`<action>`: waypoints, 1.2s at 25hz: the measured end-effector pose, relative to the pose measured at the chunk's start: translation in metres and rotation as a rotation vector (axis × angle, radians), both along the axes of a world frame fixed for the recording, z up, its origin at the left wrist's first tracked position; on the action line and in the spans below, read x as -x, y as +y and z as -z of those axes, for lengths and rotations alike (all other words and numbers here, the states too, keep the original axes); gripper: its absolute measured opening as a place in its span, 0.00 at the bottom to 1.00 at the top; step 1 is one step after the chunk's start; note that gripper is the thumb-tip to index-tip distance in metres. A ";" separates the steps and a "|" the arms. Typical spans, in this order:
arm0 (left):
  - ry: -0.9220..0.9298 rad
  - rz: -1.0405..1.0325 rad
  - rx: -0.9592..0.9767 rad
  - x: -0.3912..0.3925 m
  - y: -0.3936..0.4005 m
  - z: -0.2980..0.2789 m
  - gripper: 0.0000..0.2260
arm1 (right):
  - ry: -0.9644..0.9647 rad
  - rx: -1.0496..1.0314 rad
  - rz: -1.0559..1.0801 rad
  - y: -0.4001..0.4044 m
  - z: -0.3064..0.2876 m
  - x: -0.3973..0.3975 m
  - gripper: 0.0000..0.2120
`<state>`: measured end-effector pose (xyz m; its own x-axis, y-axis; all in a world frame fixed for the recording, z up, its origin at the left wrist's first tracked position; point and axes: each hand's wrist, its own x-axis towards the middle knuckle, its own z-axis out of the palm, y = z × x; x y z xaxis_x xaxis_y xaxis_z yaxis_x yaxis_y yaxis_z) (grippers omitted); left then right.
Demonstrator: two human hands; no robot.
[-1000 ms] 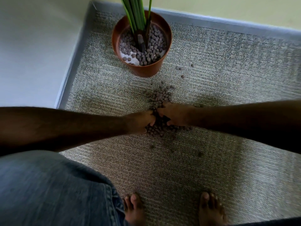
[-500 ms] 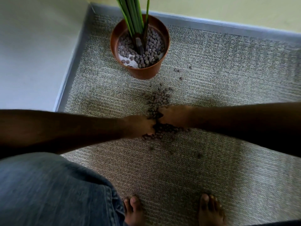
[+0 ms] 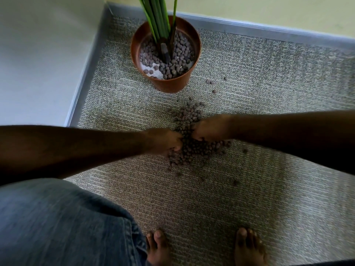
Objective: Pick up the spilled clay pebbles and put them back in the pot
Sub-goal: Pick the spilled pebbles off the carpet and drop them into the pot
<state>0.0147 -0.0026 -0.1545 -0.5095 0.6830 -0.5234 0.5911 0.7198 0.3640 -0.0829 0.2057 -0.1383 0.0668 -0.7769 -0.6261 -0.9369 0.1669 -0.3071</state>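
Clay pebbles [image 3: 189, 139] heaped on carpet [image 3: 269, 112]; left hand [image 3: 165, 140], right hand [image 3: 209, 129] grip curled into pile.

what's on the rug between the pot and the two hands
In the head view, the far end of the spilled pebble pile lies between the pot and the left hand and right hand; otherwise bare rug.

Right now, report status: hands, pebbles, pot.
Left hand and right hand cupped around pebble pile on carpet. Pot upright beyond. Strays right of pot. Nothing blocking.

Grey woven rug [image 3: 269, 198] — green plant stalks [image 3: 156, 18] — pale floor [image 3: 38, 64].
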 end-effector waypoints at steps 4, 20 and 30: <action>0.085 -0.101 -0.147 0.015 -0.003 -0.013 0.07 | -0.082 0.005 0.207 0.005 -0.015 0.014 0.10; 0.263 -0.528 -0.586 0.091 -0.022 -0.119 0.08 | 0.001 0.335 0.565 -0.007 -0.124 0.099 0.10; 0.373 -0.768 -0.476 0.105 -0.069 -0.110 0.18 | -0.056 0.571 0.769 -0.066 -0.130 0.103 0.13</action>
<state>-0.0900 -0.0713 -0.0449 -0.9810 0.1941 0.0061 0.1587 0.7830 0.6015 -0.1862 0.1396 -0.0082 -0.5699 -0.8078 -0.1509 -0.6149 0.5410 -0.5738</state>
